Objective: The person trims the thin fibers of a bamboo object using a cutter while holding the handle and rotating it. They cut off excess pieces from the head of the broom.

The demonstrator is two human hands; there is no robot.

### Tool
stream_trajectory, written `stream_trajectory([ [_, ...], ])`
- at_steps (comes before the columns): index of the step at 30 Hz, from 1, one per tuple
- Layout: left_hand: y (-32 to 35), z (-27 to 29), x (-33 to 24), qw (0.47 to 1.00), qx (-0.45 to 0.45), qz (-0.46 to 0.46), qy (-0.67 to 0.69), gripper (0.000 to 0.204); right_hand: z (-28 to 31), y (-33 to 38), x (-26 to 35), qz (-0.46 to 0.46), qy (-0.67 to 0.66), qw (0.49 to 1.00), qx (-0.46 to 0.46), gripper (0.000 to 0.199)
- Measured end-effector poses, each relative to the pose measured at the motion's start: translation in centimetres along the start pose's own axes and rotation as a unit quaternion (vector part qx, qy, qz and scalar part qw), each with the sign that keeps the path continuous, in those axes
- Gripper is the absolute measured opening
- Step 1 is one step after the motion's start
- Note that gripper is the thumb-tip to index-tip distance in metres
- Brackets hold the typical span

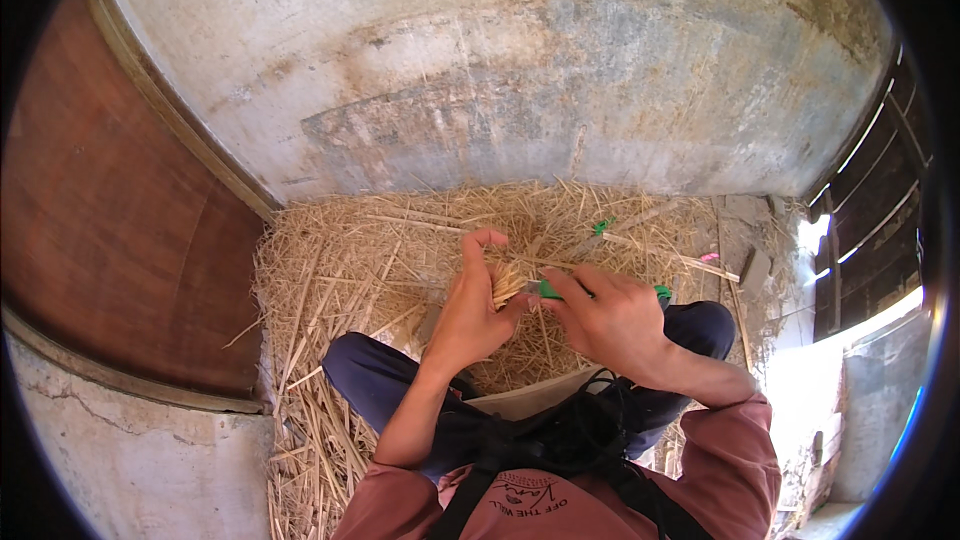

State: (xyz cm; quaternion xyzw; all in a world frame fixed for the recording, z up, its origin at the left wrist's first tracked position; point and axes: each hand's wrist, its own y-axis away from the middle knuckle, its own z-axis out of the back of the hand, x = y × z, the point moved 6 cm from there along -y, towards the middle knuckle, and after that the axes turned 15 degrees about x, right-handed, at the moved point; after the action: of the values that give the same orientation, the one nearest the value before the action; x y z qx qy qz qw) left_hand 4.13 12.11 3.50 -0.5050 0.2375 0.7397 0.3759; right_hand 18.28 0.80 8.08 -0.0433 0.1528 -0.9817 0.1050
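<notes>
In front of my lap, my left hand (470, 315) grips a short bundle of yellow straw (507, 281) between thumb and palm, with its index finger raised and curved over the far side. Close against it on the right, my right hand (612, 318) is closed round a slim green thing (549, 290). Its green shows at the fingertips and again beyond the knuckles. A small greyish part sticks out toward the straw, but its exact kind cannot be made out. The fingertips of both hands nearly meet at the bundle's right side.
Loose straw (330, 290) covers the floor around my folded legs. A green scrap (601, 227) lies on it beyond my hands. A stained wall (540, 90) rises ahead, a brown door panel (130, 200) stands left, and dark slats (880, 210) stand right. A small block (754, 268) lies at the right.
</notes>
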Motion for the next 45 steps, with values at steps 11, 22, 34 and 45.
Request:
stream_trajectory([
  [11, 3.3, 1.8, 3.7, 0.995, 0.004, 0.058, 0.076, 0.071, 6.0, 2.9, -16.2, -0.287, -0.032, 0.944, -0.159, 0.026],
  [22, 1.4, 4.5, 4.6, 0.994, -0.078, -0.033, -0.065, 0.076, 0.0, 5.3, -14.0, -0.250, -0.177, 0.947, -0.096, 0.024],
  [34, 11.1, 23.1, -17.5, 0.856, -0.422, -0.145, -0.261, 0.038, -1.1, 5.4, -13.1, -0.208, -0.273, 0.938, -0.038, 0.024],
  [45, 21.3, 30.2, -19.4, 0.660, -0.535, -0.523, -0.066, 0.034, -2.1, 1.3, -9.4, -0.115, -0.306, 0.941, -0.083, 0.039],
])
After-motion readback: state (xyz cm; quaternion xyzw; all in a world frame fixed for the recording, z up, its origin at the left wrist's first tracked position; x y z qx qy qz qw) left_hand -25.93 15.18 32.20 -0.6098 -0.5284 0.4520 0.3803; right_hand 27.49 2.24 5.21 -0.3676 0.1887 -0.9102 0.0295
